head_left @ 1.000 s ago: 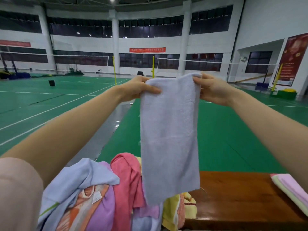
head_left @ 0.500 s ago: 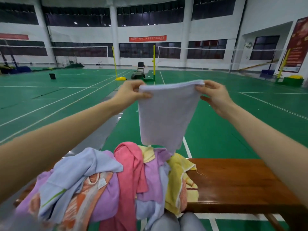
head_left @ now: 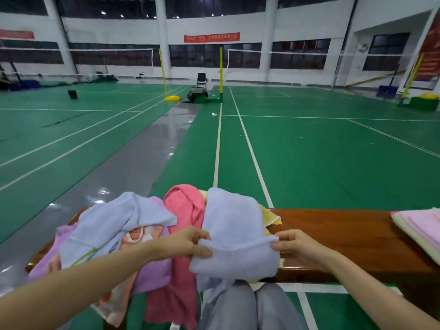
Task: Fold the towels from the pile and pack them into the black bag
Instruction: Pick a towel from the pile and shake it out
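Both hands' grip pinching pale blue towel (head_left: 234, 236), left hand (head_left: 188, 244), right hand (head_left: 294, 246), folded over, soft.

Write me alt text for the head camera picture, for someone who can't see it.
Two bare hands, left hand and right hand, pinch the near corners of a pale blue towel draped over a pile of coloured towels on a wooden bench. Folded towels lie at the bench's right end; green sports courts stretch beyond.

You can read no text here: the red banner (head_left: 211, 37) on the far wall carries lettering too blurred to make out, and the red poster (head_left: 429, 55) at right likewise.
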`<state>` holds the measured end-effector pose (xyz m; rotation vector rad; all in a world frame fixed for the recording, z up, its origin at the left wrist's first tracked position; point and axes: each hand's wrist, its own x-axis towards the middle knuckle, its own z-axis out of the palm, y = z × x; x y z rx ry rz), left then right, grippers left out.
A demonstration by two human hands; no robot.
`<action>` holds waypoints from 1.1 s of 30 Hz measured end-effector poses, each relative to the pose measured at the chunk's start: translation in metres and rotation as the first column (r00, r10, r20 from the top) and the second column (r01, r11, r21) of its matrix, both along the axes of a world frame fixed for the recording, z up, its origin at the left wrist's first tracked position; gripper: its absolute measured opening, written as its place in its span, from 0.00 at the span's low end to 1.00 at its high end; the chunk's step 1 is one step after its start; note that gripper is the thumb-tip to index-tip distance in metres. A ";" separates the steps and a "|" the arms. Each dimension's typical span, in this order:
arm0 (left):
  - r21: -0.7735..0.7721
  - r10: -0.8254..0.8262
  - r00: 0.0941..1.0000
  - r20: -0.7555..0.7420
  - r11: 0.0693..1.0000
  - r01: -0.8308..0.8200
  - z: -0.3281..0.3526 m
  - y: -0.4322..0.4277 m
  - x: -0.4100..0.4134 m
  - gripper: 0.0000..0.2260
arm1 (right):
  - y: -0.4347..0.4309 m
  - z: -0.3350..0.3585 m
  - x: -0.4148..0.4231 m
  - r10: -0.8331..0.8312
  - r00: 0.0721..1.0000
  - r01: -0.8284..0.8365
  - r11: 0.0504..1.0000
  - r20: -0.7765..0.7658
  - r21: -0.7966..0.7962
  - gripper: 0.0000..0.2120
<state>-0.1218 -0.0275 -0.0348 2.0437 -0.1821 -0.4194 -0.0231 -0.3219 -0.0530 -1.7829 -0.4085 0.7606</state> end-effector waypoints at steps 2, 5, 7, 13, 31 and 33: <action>-0.043 0.115 0.992 0.058 0.993 -0.113 0.010 0.000 0.022 0.06 | 0.007 -0.003 0.018 -0.150 0.988 0.152 0.984 -0.032 0.089 0.19; -0.093 0.295 0.937 0.186 0.955 -0.282 0.027 0.001 0.065 0.09 | 0.027 0.003 0.051 -0.333 0.943 0.326 0.930 0.011 0.170 0.05; -0.131 0.417 0.889 0.187 0.908 -0.399 0.031 0.003 0.098 0.10 | 0.044 0.007 0.079 -0.415 0.909 0.403 0.898 0.034 0.177 0.05; 0.094 0.590 0.791 0.163 0.788 -0.608 -0.001 0.011 0.181 0.05 | 0.090 -0.019 0.147 -0.509 0.861 0.509 0.861 0.017 -0.012 0.09; 0.123 0.566 0.769 -0.298 0.821 -0.557 0.021 0.007 0.193 0.33 | 0.083 -0.017 0.142 -0.505 0.798 0.439 0.861 -0.330 -0.256 0.33; 0.090 0.524 0.808 -0.270 0.849 -0.521 0.030 0.000 0.185 0.27 | 0.076 -0.010 0.135 -0.536 0.808 0.512 0.844 -0.246 -0.159 0.34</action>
